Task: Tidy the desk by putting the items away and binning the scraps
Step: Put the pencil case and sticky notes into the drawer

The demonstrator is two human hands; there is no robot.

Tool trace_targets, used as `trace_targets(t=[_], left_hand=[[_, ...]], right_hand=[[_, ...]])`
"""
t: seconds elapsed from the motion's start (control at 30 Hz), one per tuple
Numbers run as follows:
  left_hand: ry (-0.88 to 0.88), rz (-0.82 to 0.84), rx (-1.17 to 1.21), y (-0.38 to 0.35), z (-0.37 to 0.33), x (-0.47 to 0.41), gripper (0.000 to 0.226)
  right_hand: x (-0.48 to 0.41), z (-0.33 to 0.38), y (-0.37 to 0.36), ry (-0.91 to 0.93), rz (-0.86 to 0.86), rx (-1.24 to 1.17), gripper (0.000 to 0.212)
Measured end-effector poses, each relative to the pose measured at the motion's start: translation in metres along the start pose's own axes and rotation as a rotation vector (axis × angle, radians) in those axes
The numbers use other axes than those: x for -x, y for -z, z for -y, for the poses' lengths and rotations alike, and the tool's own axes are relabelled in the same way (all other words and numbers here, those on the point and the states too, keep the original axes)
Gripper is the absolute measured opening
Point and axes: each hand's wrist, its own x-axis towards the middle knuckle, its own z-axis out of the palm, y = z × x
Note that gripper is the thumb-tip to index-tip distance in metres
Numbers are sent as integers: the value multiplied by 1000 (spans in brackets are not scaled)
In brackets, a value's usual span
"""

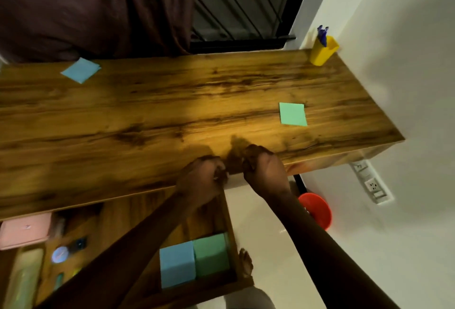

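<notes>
Left hand [202, 180] and right hand [264, 170] meet at the front edge of the brown wooden desk [147, 111], fingers curled. The blur hides whether they grasp anything. A green square paper note [293, 114] lies on the desk's right part and a blue square paper note [80, 69] at its far left. A red round bin [317, 210] stands on the floor below.

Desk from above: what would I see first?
Two hands, the left hand and the right hand, meet with curled fingers at the near edge of the desk. A green note lies on the wood to the right, a blue note at the far left, and a yellow cup of pens stands in the far right corner.
</notes>
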Motion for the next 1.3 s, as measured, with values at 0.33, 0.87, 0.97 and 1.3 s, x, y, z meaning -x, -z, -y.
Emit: trace_targets(t=[0.33, 0.87, 0.97, 1.3], left_hand=[[94, -105, -44, -27, -79, -82, 20], [226, -211, -53, -30, -74, -79, 21], [257, -195, -35, -15, -52, -60, 19], [390, -420, 16, 48, 39, -16, 13]], right_hand=[[-112, -149, 1, -157, 259, 203, 86], [-20, -125, -21, 317, 244, 300, 86], [-11, -114, -32, 496, 266, 305, 57], [-49, -12, -27, 564, 16, -74, 33]])
